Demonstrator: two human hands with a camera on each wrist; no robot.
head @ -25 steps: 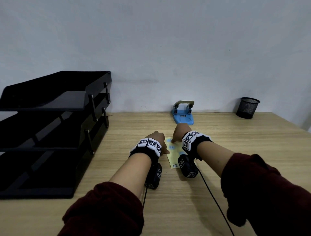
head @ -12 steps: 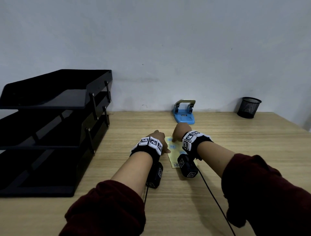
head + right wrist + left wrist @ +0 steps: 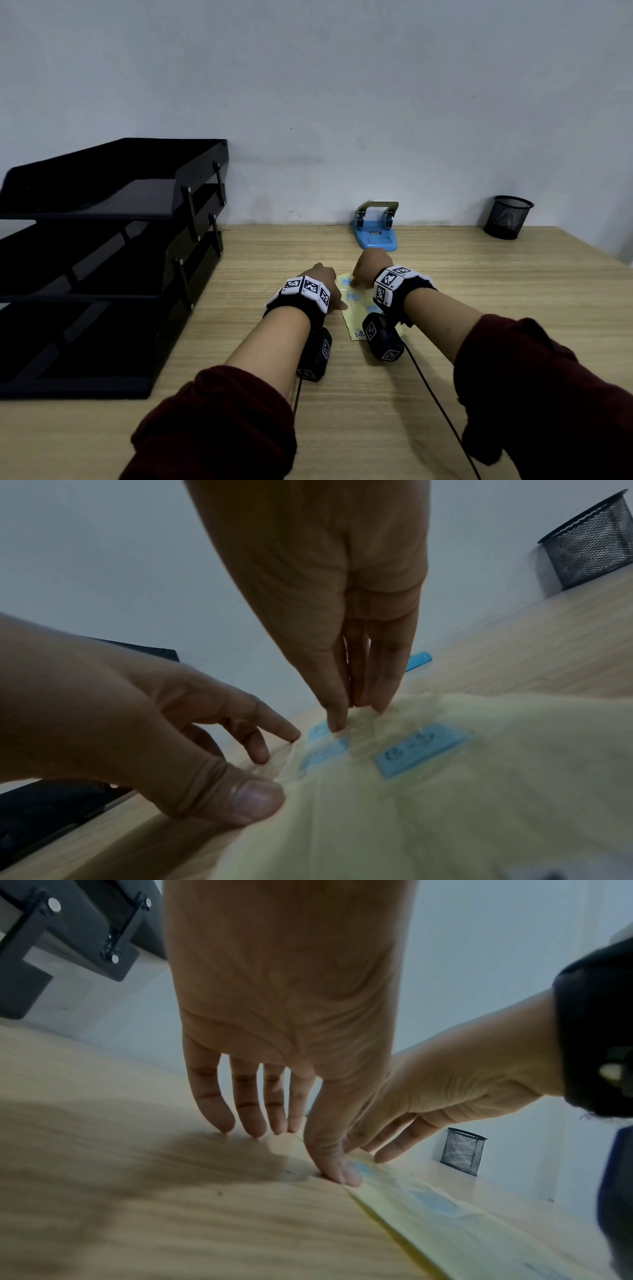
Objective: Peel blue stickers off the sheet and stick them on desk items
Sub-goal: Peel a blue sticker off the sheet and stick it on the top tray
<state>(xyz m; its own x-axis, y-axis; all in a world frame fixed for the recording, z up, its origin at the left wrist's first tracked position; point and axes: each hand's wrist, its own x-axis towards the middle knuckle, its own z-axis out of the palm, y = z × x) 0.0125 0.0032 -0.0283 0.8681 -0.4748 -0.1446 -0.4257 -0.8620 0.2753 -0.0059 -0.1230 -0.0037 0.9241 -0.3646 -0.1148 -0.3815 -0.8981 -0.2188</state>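
Mostly we see the wooden tabletop [image 3: 462, 281], with the black stacked paper trays [image 3: 102, 260] at its left, cut off by the frame edge. Smaller, against the wall, stand the blue hole punch [image 3: 376, 229] and the black mesh cup [image 3: 508, 217]. Our sleeves and wrist cameras hide much of the yellow sticker sheet [image 3: 354, 320], which lies flat near the middle. Our left hand [image 3: 284, 1031] is spread, its fingertips on the wood and its thumb [image 3: 334, 1158] pressing the sheet's edge. Our right hand [image 3: 342, 593] points straight fingers down at a blue sticker [image 3: 320, 730] near the sheet's far edge; whether that grip has pinched it we cannot tell. The sticker lettering is blurred.
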